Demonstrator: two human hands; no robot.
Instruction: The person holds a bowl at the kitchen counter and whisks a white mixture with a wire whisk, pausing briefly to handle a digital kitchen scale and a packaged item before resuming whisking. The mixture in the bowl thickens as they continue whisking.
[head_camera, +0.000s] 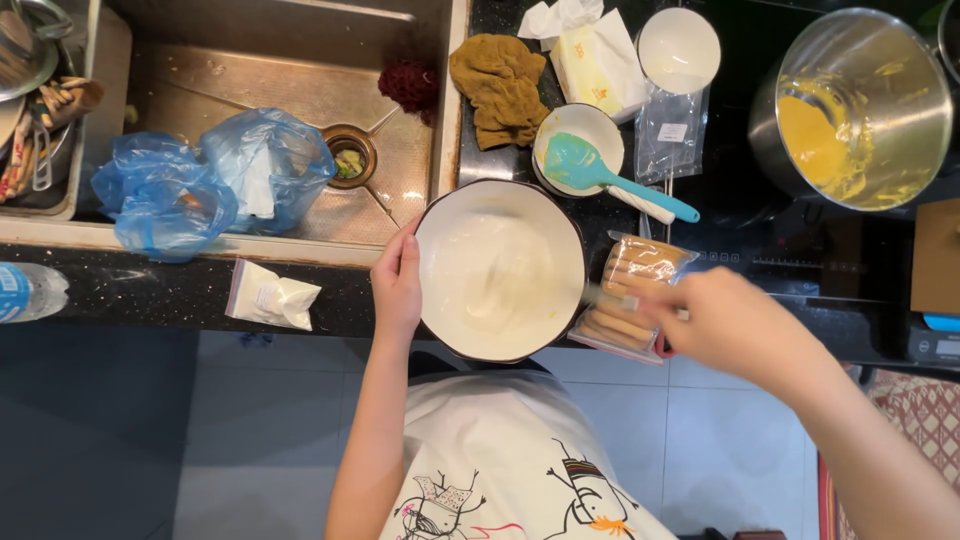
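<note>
- The left hand (397, 285) is holding the large white bowl (500, 268) by its left rim, with the thumb lying over the edge and the other fingers curled down around the outside wall.
- The bowl is sitting at the front edge of the dark counter (180, 292), just to the right of the sink (290, 70), and pale cream is filling it.
- The right hand (722, 322) is hovering to the right of the bowl, blurred; its fingers are closing around the handle of a utensil (610, 296) that is reaching into the bowl, though the blur is making the exact grip hard to tell.
- The working end of the utensil is showing only as a faint smear in the cream, so I cannot tell what kind it is.
- A clear bag of finger biscuits (632, 290) is lying just right of the bowl, partly under the right hand.
- A smaller white bowl (578, 148) is standing just behind the large bowl, with a teal spatula (600, 172) resting in it and its handle pointing to the right.
- A brown cloth (500, 85) is lying behind the large bowl, beside the sink's right wall.
- A steel pot (860, 108) with yellow batter is standing well to the right of the bowl.
- Blue plastic bags (215, 180) are lying in the sink, to the left of the bowl.
- A small white packet (270, 297) is lying on the counter left of the bowl.
</note>
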